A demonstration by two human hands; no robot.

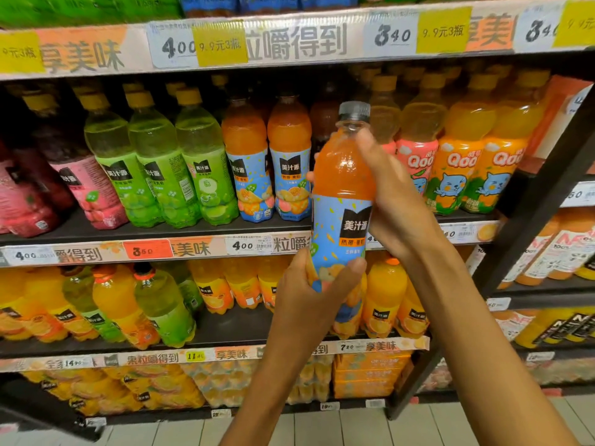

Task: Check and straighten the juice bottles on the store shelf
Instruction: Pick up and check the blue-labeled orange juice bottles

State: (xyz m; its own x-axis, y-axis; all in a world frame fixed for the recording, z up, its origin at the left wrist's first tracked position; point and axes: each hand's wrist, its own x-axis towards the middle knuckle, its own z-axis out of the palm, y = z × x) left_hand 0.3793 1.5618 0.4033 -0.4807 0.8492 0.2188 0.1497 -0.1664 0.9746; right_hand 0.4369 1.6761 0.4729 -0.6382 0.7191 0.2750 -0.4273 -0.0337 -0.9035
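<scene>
1. Bottle [343,201], centre frame: upright, off the shelf [180,231], orange juice, black cap, blue label reading 美汁源.
2. Left hand [309,294] grips its base; right hand [394,201] wraps its upper body.
3. Behind it, a gap in the middle row beside two matching bottles [269,162].
4. Right of centre: Qoo bottles [463,162].
5. Price tags [244,245]: 400, 350, 340.

Bright, even store light | white glare on the orange plastic juice bottle [343,175] | edges bowed and softly blurred | shelf recesses dark
</scene>
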